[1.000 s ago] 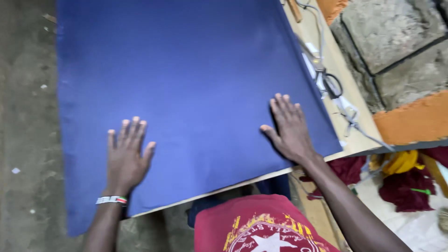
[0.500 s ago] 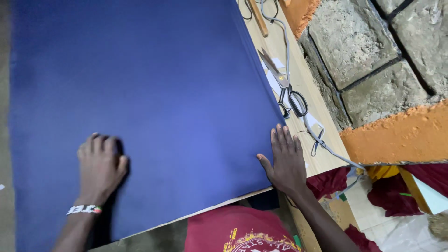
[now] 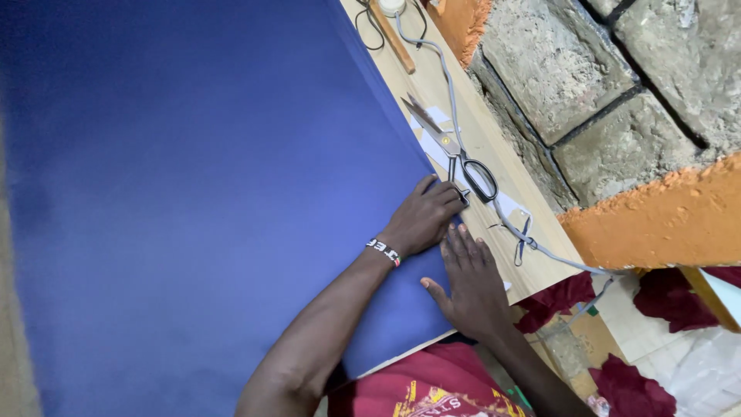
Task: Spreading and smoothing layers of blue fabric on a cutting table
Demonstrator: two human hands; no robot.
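Note:
A large sheet of dark blue fabric lies spread over the wooden table. My left hand, with a beaded wristband, reaches across to the fabric's right edge, its fingers curled at that edge close to the scissors. My right hand lies flat just below it, fingers apart, partly on the fabric's edge and partly on the bare wood. Neither hand holds the scissors. The black handles lie just beyond my left fingertips.
A grey cable runs along the table's right strip past white paper pieces and a wooden stick. A rough stone wall with orange paint stands to the right. Dark red cloth scraps lie below.
My left hand has swept from the fabric's left part across to its right edge near the scissors. My right hand stayed at the lower right edge. The view moved closer.

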